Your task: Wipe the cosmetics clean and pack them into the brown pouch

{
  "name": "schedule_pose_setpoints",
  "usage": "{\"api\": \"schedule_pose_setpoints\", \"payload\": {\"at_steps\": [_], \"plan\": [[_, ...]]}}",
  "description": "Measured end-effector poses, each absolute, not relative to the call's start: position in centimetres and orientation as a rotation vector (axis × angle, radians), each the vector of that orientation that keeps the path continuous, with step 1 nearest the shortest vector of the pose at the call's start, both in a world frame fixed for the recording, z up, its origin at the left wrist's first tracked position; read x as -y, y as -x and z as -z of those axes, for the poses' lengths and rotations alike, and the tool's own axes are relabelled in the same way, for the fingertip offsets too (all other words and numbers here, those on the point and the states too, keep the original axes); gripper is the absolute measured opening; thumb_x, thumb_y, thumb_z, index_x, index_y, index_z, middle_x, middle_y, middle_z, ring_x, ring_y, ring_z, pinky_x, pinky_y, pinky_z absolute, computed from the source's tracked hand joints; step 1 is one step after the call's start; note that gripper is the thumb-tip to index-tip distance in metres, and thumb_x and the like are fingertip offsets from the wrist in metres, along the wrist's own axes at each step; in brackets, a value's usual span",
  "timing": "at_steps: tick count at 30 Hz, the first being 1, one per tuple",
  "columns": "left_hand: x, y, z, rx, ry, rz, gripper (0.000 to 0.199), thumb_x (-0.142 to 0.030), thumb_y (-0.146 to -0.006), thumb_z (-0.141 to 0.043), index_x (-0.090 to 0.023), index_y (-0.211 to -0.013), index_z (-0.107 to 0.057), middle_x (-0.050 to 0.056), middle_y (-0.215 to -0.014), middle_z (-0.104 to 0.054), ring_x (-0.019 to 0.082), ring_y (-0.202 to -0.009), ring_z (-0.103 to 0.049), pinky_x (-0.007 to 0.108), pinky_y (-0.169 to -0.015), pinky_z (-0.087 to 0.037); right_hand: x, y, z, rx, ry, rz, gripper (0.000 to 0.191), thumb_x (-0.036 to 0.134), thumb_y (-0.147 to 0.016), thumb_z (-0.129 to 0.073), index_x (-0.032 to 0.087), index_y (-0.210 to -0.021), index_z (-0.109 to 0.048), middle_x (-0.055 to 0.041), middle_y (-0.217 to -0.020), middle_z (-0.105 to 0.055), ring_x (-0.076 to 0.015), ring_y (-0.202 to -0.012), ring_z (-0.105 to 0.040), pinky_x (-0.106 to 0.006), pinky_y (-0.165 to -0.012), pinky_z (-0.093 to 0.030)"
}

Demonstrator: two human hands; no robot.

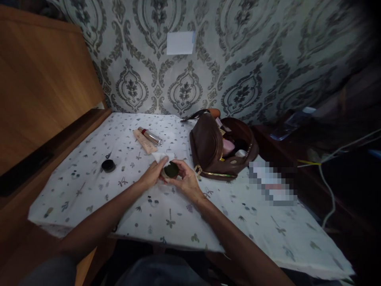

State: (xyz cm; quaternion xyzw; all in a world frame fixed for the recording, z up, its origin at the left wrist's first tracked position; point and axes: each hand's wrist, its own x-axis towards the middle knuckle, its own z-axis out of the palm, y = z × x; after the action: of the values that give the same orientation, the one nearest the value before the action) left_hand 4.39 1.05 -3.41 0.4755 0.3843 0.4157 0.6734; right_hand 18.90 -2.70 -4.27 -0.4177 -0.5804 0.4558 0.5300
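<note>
A small round jar (171,170) with a dark green top or inside is held between both hands over the middle of the table. My left hand (154,173) grips its left side, with a white tissue (164,156) at the fingers. Around the jar's right side curl the fingers of my right hand (187,180). A black round lid (108,165) lies to the left on the cloth. Behind the hands lie a beige tube (145,142) and a silver tube with a red band (151,136), side by side.
An open brown bag (222,147) holding cosmetics stands right of the hands. A blurred-out flat item (272,183) lies farther right. A clear bottle (293,124) and cables are at the right. A wooden cabinet (47,79) borders the left, and a patterned wall is behind.
</note>
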Motion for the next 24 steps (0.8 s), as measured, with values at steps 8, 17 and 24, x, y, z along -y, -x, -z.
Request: {"api": "schedule_pose_setpoints", "payload": {"at_steps": [8, 17, 24], "plan": [[-1.2, -4.8, 3.5, -0.844, -0.819, -1.026, 0.038, -0.045, -0.064, -0.08, -0.016, -0.072, -0.056, -0.004, -0.059, -0.055, 0.01, -0.053, -0.054, 0.021, -0.05, -0.045, 3.4, -18.7, 4.1, 1.561, 1.02, -0.844, 0.047, 0.034, -0.067, -0.083, 0.025, -0.109, -0.065, -0.005, -0.105, -0.06, -0.0199, -0.09, -0.059, -0.032, -0.078, -0.051], [-1.6, -3.9, 2.5, -0.859, -0.931, -0.834, 0.039, -0.05, -0.07, -0.071, -0.015, -0.086, -0.061, 0.0, -0.06, -0.062, 0.013, -0.042, -0.055, 0.022, -0.035, -0.039, 2.9, -18.9, 3.4, 1.128, 0.973, -1.254, 0.051, 0.044, -0.062, -0.084, 0.024, -0.101, -0.058, -0.0018, -0.1, -0.065, -0.0169, -0.076, -0.066, -0.032, -0.07, -0.056], [-0.9, -3.9, 3.1, -0.853, -1.145, -0.873, 0.059, -0.066, -0.073, -0.067, -0.015, -0.102, -0.067, 0.006, -0.08, -0.068, 0.018, -0.066, -0.063, 0.023, -0.045, -0.049, 2.3, -19.4, 4.0, 1.03, 0.978, -1.21, 0.06, 0.04, -0.064, -0.082, 0.028, -0.116, -0.055, -0.0013, -0.107, -0.06, -0.0136, -0.068, -0.065, -0.028, -0.062, -0.056]]}}
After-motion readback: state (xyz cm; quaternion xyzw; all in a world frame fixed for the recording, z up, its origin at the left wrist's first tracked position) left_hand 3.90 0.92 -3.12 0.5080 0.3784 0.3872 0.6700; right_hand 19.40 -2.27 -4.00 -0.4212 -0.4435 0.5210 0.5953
